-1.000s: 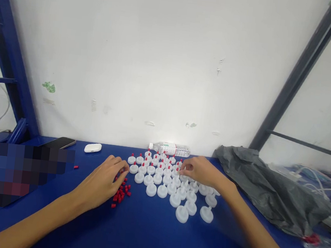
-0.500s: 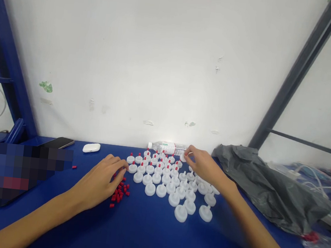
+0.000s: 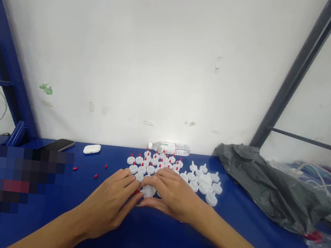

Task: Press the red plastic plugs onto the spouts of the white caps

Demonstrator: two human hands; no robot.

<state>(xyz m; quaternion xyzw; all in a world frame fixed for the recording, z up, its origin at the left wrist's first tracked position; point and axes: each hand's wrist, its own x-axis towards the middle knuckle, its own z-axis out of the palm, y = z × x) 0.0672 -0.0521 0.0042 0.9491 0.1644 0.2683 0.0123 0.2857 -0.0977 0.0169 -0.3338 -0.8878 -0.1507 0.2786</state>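
My left hand (image 3: 116,197) is closed, with a small red cap (image 3: 138,191) pinched at its fingertips. Facing it, my right hand (image 3: 173,192) curls its fingers and thumb around a white nozzle lid (image 3: 148,191), a round disc with a thin spout. Both hands' fingertips nearly meet here, and the spout is mostly hidden. Behind the hands stand several white lids with red tips (image 3: 142,169). To the right of my right hand lie several bare white nozzle lids (image 3: 205,185). My hands cover the loose red cap pile and part of the lid group.
A clear bottle (image 3: 170,148) lies along the white wall. At left are a white earbud case (image 3: 92,149), a dark phone (image 3: 58,145) and a few stray red caps (image 3: 95,176). A grey plastic bag (image 3: 268,186) spreads over the right side of the blue table (image 3: 153,237).
My right hand has come from the back row down to the middle, now around a white nozzle lid. My left hand has moved right with a red cap, and the hands have met.
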